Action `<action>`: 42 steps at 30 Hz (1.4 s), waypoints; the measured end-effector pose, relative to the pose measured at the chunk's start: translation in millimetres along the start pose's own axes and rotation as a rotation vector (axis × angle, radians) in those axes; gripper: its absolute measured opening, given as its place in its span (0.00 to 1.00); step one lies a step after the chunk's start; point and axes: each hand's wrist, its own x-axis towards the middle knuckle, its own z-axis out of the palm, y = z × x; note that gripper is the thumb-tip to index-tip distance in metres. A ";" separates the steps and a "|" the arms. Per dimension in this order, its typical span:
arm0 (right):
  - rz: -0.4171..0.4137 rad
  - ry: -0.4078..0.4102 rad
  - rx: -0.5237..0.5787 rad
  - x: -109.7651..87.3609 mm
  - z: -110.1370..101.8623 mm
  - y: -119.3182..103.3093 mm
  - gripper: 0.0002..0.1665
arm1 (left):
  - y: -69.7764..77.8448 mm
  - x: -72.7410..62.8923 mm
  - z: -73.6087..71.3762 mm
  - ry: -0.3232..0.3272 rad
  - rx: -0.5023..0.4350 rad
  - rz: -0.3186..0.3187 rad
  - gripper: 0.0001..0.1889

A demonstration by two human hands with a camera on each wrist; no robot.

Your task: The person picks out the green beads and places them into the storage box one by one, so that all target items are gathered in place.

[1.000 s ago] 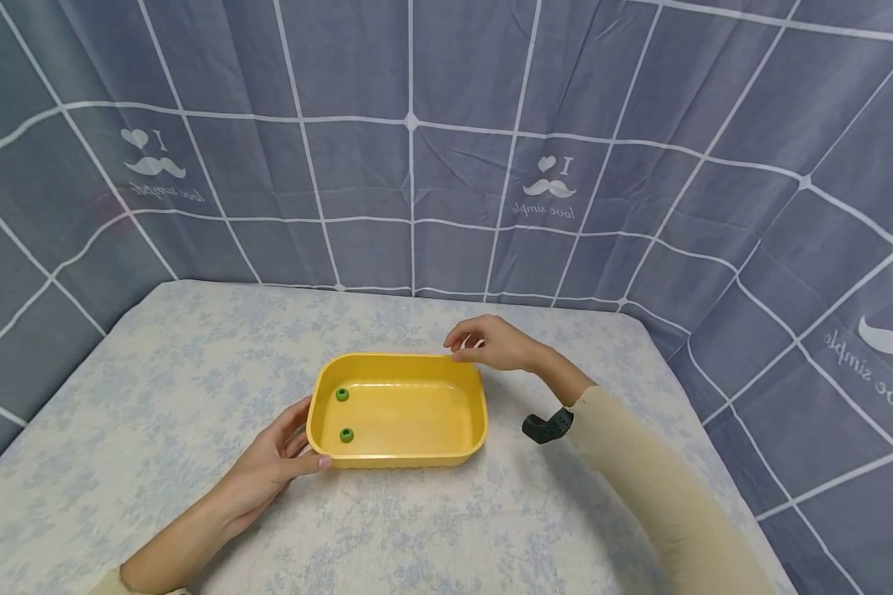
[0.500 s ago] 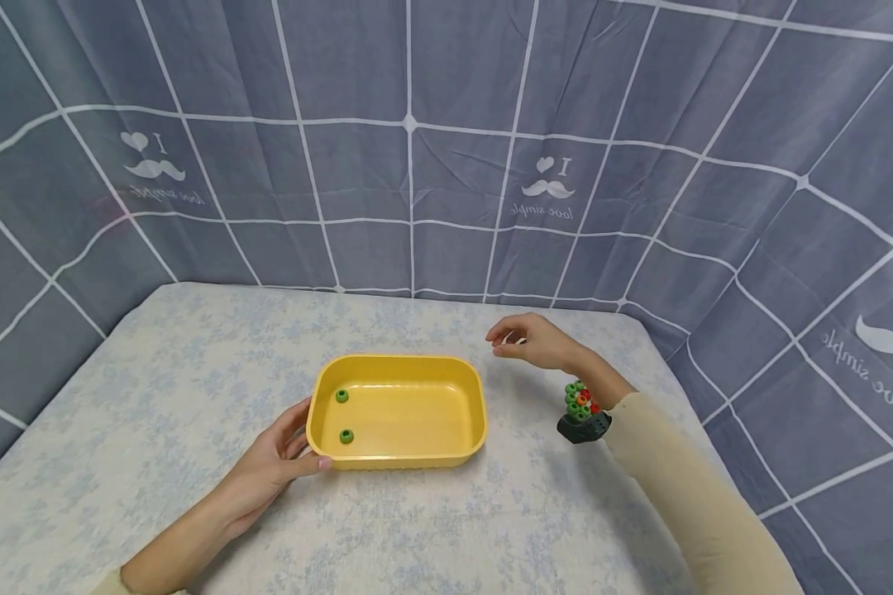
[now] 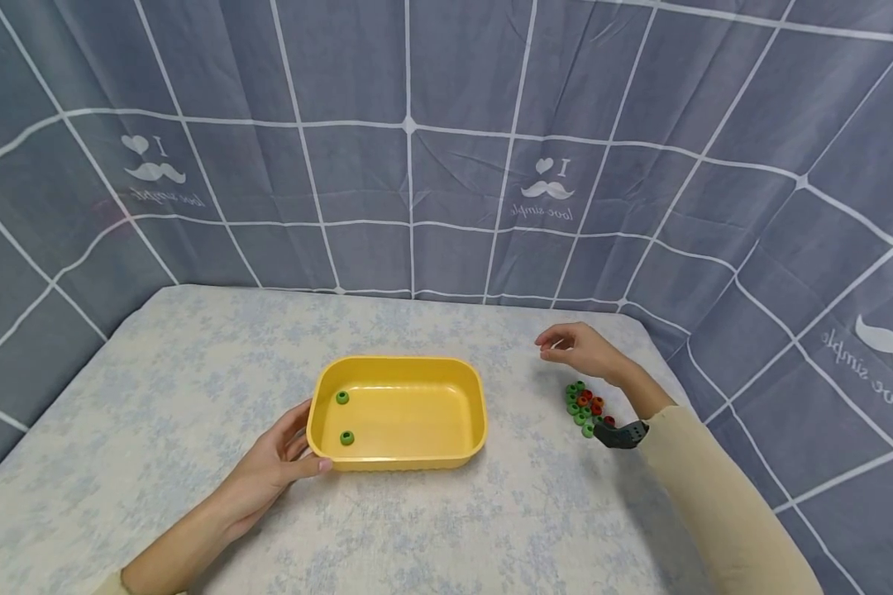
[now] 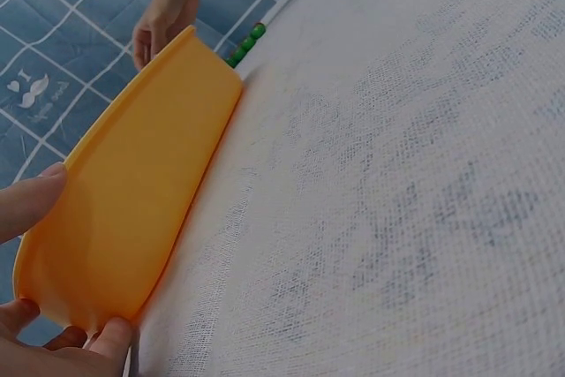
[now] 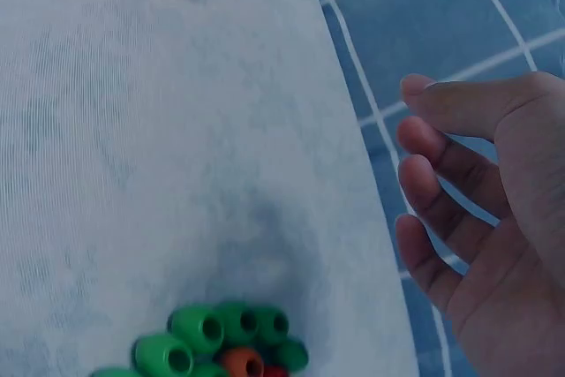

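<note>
My left hand (image 3: 279, 454) holds the left end of a yellow rectangular tray (image 3: 402, 464), thumb over the near rim and fingers against the side, as the left wrist view also shows at the tray wall (image 4: 132, 192). Two green beads, a far one (image 3: 342, 397) and a near one (image 3: 346, 437), sit apart on its floor at the left. My right hand (image 3: 580, 349) hovers right of the tray, fingers loosely bent with nothing between them. Just in front of it lies a cluster of green, red and orange beads (image 3: 582, 405); in the right wrist view, holes show in the green beads (image 5: 201, 328).
A floral cloth (image 3: 216, 355) covers the table. Behind it and along the sides hangs a grey-blue curtain (image 3: 357, 182) with white grid lines. A dark wrist device (image 3: 621, 435) on the right wrist overlaps the near end of the bead cluster.
My right hand has drawn away from the tray's far rim to the right, bringing the bead cluster into sight. The left hand and tray stay in place.
</note>
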 end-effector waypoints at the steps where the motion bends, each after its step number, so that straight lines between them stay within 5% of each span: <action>1: 0.008 0.003 0.011 -2.6 -1.9 4.0 0.17 | -0.1 -0.2 0.1 0.001 -0.001 -0.001 0.52; 20: 0.187 0.030 -0.013 -34.6 -9.6 66.4 0.20 | 1.0 -2.1 1.1 -0.002 -0.005 0.000 0.52; 35: 0.259 0.016 0.034 -38.0 -2.7 79.6 0.17 | 0.3 -1.2 0.9 -0.001 -0.008 0.008 0.52; 42: 0.204 0.035 0.015 -37.5 0.5 78.0 0.14 | -1.3 -1.1 0.0 0.005 -0.004 0.002 0.52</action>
